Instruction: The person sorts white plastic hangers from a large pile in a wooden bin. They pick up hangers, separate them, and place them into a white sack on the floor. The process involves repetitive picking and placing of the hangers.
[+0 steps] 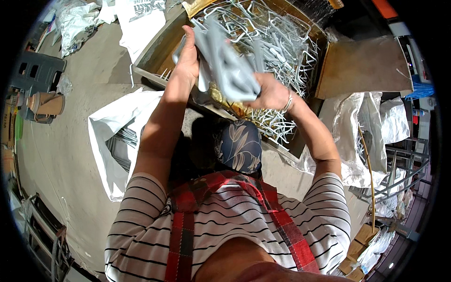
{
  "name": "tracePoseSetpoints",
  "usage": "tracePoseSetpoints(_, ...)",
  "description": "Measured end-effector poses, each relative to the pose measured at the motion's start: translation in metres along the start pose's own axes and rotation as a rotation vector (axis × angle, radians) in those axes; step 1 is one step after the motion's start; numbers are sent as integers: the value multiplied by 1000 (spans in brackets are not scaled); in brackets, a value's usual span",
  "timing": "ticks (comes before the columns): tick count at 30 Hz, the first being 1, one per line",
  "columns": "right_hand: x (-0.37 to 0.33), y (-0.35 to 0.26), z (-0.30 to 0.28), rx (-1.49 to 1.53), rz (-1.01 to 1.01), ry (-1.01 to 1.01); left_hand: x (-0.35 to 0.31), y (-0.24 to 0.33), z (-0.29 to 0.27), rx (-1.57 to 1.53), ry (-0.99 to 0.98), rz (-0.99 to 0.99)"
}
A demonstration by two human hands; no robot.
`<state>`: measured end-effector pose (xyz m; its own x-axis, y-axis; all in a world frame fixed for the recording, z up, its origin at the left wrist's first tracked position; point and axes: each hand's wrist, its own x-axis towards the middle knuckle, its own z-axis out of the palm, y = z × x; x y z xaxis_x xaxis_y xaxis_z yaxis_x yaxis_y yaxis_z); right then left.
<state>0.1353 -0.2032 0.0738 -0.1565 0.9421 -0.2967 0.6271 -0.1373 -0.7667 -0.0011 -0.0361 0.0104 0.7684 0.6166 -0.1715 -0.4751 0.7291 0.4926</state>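
Observation:
Between my hands is a bundle of grey bent metal rods (225, 63), smeared by motion, above a large bin (157, 49). My left hand (188, 61) supports its left side with the thumb up; the other fingers are partly hidden behind the rods. The bundle's lower right end is in the grip of my right hand (271, 91), which wears a bracelet at the wrist. Beneath, the bin holds a tangled heap of similar bent rods (286, 47). An open white sack (105, 122) at my left contains more rods (123, 143).
A brown panel (364, 68) juts from the bin's right side. Pale sacks (350, 127) stand at the right beside a thin stick (369, 174). White sacks (141, 28) lie at the far left. A dark plastic crate (37, 70) and a brown container (47, 103) sit further left.

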Motion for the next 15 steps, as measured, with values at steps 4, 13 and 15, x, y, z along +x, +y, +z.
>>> tracePoseSetpoints(4, 8, 18, 15, 32, -16, -194, 18, 0, -32, -100, -236, -13)
tracePoseSetpoints(13, 13, 38, -11, 138, -200, 101, 0, 21, -18, 1, -104, 115)
tracePoseSetpoints(15, 32, 53, -30, 216, -90, 422, -5, 20, -16, -104, -258, 49)
